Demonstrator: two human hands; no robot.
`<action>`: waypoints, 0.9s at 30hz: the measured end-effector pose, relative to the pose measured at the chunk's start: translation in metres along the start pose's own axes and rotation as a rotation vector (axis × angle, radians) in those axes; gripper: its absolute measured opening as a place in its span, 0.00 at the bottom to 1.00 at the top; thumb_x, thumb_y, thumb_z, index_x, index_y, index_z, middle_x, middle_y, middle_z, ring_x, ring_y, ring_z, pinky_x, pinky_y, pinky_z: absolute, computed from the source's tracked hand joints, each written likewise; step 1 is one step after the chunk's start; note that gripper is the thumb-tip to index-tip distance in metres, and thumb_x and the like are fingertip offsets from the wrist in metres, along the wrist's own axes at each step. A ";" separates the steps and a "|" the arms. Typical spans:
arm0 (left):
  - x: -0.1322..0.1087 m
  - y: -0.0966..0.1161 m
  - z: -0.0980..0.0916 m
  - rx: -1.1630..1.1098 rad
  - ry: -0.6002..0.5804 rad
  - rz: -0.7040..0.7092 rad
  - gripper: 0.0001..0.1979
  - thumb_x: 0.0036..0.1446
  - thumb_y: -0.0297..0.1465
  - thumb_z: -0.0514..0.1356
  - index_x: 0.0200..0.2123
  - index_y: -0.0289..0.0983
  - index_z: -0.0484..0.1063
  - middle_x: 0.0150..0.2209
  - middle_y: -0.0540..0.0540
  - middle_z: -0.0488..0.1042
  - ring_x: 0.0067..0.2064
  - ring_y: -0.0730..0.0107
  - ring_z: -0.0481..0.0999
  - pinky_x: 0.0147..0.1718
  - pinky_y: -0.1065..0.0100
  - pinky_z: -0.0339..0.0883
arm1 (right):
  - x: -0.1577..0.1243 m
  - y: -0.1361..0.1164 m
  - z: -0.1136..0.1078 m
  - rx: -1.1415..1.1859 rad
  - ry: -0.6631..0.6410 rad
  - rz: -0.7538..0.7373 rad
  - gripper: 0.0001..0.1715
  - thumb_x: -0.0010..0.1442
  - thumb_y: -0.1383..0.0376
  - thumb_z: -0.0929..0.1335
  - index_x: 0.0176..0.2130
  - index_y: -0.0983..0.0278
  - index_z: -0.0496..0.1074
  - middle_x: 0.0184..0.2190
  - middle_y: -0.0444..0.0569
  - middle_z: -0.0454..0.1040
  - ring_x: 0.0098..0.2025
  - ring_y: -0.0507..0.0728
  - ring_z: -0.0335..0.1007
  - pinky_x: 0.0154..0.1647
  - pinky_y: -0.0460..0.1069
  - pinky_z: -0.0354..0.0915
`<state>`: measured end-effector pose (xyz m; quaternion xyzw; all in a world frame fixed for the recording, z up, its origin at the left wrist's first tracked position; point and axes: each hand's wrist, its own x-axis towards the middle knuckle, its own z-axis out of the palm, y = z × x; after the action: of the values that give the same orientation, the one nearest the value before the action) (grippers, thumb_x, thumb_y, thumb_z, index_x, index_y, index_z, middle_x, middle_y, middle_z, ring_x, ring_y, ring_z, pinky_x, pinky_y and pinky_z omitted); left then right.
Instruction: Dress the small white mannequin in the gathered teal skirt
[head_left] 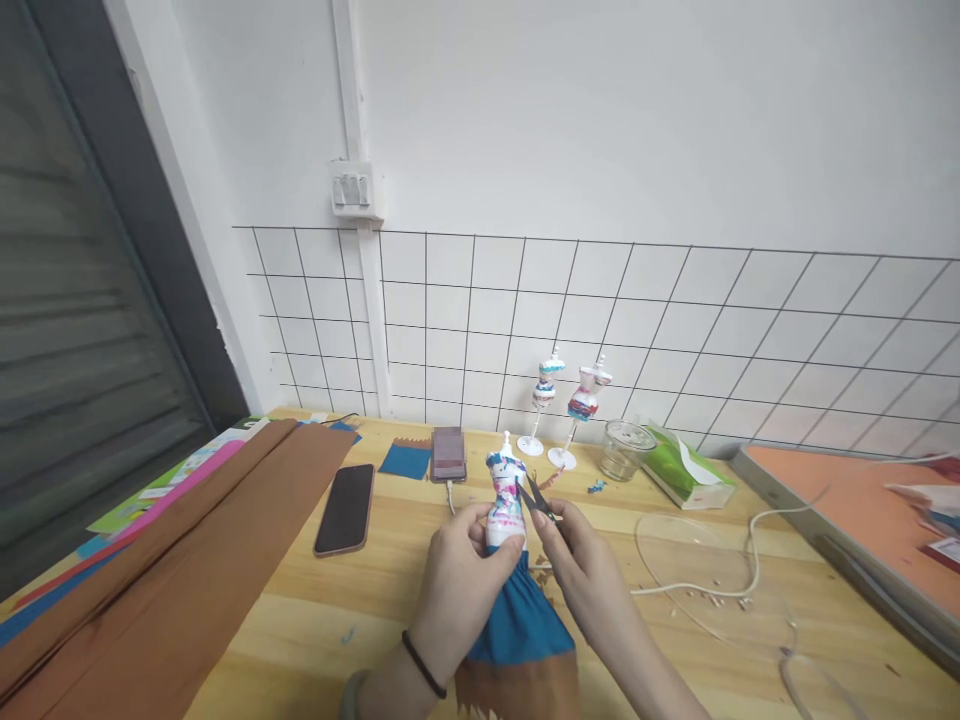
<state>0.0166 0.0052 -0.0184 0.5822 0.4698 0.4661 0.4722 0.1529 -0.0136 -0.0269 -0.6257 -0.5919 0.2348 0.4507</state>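
L hand (457, 565) grips mannequin (504, 500) waist; R hand (583, 565) pinches snips (537, 498); skirt (517, 625) hem cut off.

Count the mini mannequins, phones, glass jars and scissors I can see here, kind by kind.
Mini mannequins: 3 (one held, two standing behind)
Phones: 1
Glass jars: 1
Scissors: 1
Total: 6
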 end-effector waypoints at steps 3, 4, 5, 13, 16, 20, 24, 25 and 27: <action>0.002 0.000 -0.003 0.028 0.040 0.035 0.13 0.47 0.32 0.61 0.38 0.35 0.72 0.30 0.45 0.78 0.31 0.64 0.76 0.29 0.70 0.67 | -0.002 -0.003 -0.001 0.017 -0.074 -0.017 0.21 0.59 0.49 0.59 0.40 0.62 0.67 0.27 0.47 0.75 0.30 0.57 0.71 0.30 0.47 0.63; 0.002 0.000 -0.003 0.040 0.048 0.040 0.13 0.47 0.32 0.61 0.38 0.35 0.72 0.30 0.45 0.78 0.31 0.65 0.76 0.29 0.70 0.67 | -0.003 -0.004 0.000 0.011 -0.094 -0.016 0.21 0.59 0.49 0.59 0.39 0.62 0.67 0.27 0.47 0.75 0.30 0.58 0.71 0.30 0.48 0.63; 0.002 0.000 -0.004 0.050 0.052 0.042 0.12 0.47 0.32 0.61 0.37 0.36 0.72 0.29 0.46 0.78 0.31 0.65 0.76 0.29 0.70 0.67 | -0.004 -0.005 0.001 0.001 -0.105 -0.008 0.21 0.58 0.50 0.60 0.40 0.62 0.67 0.26 0.47 0.75 0.30 0.58 0.72 0.30 0.48 0.62; 0.001 0.002 -0.004 0.028 0.005 0.041 0.12 0.48 0.33 0.60 0.36 0.35 0.71 0.29 0.46 0.78 0.31 0.66 0.76 0.28 0.72 0.66 | -0.004 -0.002 0.003 0.088 -0.078 0.014 0.24 0.59 0.48 0.58 0.40 0.63 0.67 0.25 0.45 0.74 0.26 0.55 0.69 0.27 0.47 0.61; 0.001 0.002 -0.003 0.042 0.017 0.037 0.12 0.47 0.33 0.61 0.36 0.36 0.71 0.28 0.47 0.77 0.29 0.67 0.76 0.27 0.72 0.65 | -0.003 -0.001 0.004 0.075 -0.081 0.024 0.24 0.58 0.47 0.59 0.39 0.63 0.67 0.24 0.46 0.73 0.26 0.56 0.69 0.27 0.47 0.61; -0.002 0.002 -0.002 0.099 0.042 0.054 0.11 0.47 0.34 0.61 0.36 0.37 0.72 0.27 0.48 0.77 0.29 0.66 0.75 0.27 0.71 0.65 | -0.005 -0.003 0.008 0.040 -0.057 0.039 0.23 0.58 0.48 0.58 0.40 0.63 0.66 0.22 0.46 0.72 0.33 0.60 0.71 0.34 0.50 0.62; -0.003 0.001 -0.001 0.191 0.079 0.070 0.11 0.48 0.33 0.60 0.36 0.38 0.72 0.29 0.46 0.78 0.31 0.64 0.76 0.29 0.70 0.65 | -0.008 -0.005 0.011 0.001 -0.029 0.062 0.22 0.59 0.48 0.58 0.40 0.61 0.65 0.26 0.47 0.75 0.31 0.60 0.72 0.31 0.49 0.62; -0.003 0.000 0.000 0.215 0.090 0.071 0.11 0.47 0.33 0.60 0.37 0.38 0.72 0.29 0.46 0.78 0.31 0.64 0.76 0.29 0.70 0.65 | -0.008 -0.005 0.012 0.001 -0.026 0.060 0.22 0.59 0.48 0.58 0.40 0.61 0.65 0.26 0.47 0.75 0.30 0.60 0.72 0.30 0.49 0.62; -0.003 -0.001 0.000 0.248 0.096 0.076 0.11 0.47 0.33 0.59 0.37 0.38 0.73 0.29 0.46 0.77 0.31 0.64 0.76 0.29 0.69 0.65 | -0.008 -0.005 0.013 0.008 -0.023 0.050 0.21 0.59 0.49 0.58 0.40 0.61 0.65 0.27 0.47 0.76 0.30 0.59 0.72 0.30 0.48 0.62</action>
<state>0.0167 0.0021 -0.0193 0.6305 0.5233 0.4495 0.3557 0.1378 -0.0179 -0.0305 -0.6357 -0.5803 0.2554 0.4404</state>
